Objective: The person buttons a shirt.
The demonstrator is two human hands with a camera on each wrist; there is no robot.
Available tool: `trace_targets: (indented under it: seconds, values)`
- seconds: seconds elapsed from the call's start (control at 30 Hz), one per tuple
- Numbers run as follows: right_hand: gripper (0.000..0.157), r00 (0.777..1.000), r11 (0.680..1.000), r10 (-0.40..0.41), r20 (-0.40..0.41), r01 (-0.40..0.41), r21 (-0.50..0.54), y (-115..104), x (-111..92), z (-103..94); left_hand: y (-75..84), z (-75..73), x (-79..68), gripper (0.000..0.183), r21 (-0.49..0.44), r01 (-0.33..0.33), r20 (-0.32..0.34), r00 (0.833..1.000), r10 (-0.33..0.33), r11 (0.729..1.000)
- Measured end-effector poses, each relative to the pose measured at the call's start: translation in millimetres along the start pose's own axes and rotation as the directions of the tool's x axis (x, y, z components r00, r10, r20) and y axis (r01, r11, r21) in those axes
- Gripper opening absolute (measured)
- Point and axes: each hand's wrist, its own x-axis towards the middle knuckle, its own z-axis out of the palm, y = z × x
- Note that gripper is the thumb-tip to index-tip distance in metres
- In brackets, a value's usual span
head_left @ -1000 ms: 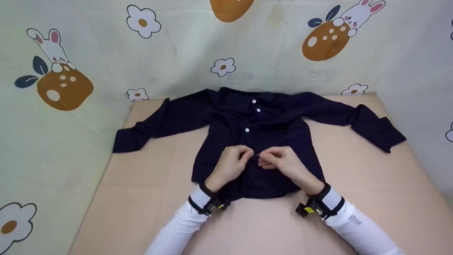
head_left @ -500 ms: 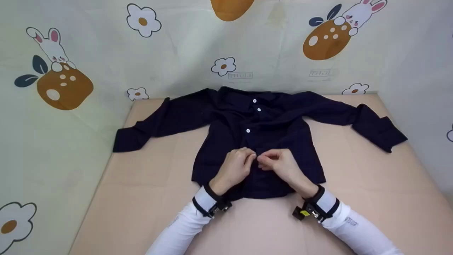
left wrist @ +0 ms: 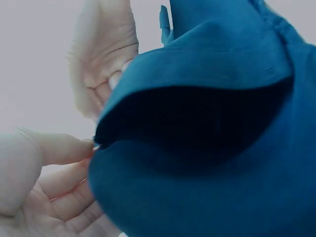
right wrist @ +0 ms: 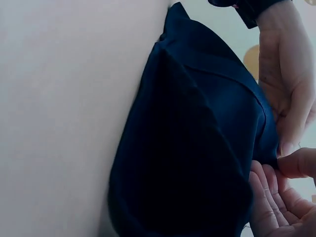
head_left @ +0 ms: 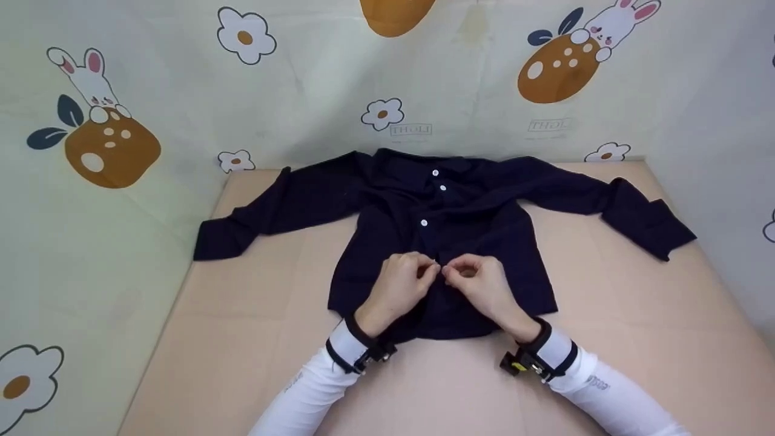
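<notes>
A dark navy button-up shirt (head_left: 375,242) lies spread front up on the table, its sleeves stretched out to both sides. White buttons (head_left: 424,223) run down its front. Over the lower front, my left hand (head_left: 404,284) pinches the front edge between thumb and fingers. Facing it, fingertips almost meeting, my right hand (head_left: 481,281) pinches the cloth at the same spot. In the left wrist view the lifted shirt front (left wrist: 207,64) gapes above the layer beneath. The right wrist view shows the raised cloth (right wrist: 217,89) drawn toward both sets of fingertips, which largely hide the pinched spot.
The table (head_left: 254,339) has a pale peach cover. Behind it and at its sides hang light curtains (head_left: 315,79) printed with rabbits, oranges and flowers. The shirt's collar lies close to the back curtain. Both wrists carry strapped-on cameras (head_left: 536,363).
Both hands have shifted slightly toward the shirt's hem since the first frame and drawn a little closer together. The rest of the shirt lies as before.
</notes>
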Motion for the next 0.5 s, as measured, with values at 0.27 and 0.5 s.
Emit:
trace_targets:
  seconds: [0.27, 0.5]
  values:
    - [0.005, 0.99, 0.988, -0.137, -0.027, 0.135, -0.081, 2, -4, 3.1, -7.8, 6.9, 1.0, 0.012, -0.01, -0.002, -0.043, 0.999, 0.001, 1.0]
    - [0.013, 0.996, 0.998, -0.05, 0.074, 0.047, 0.046, 3, -2, -1.5, -11.7, 10.1, 0.4, 0.007, 0.036, -0.075, -0.148, 0.986, 0.08, 0.996]
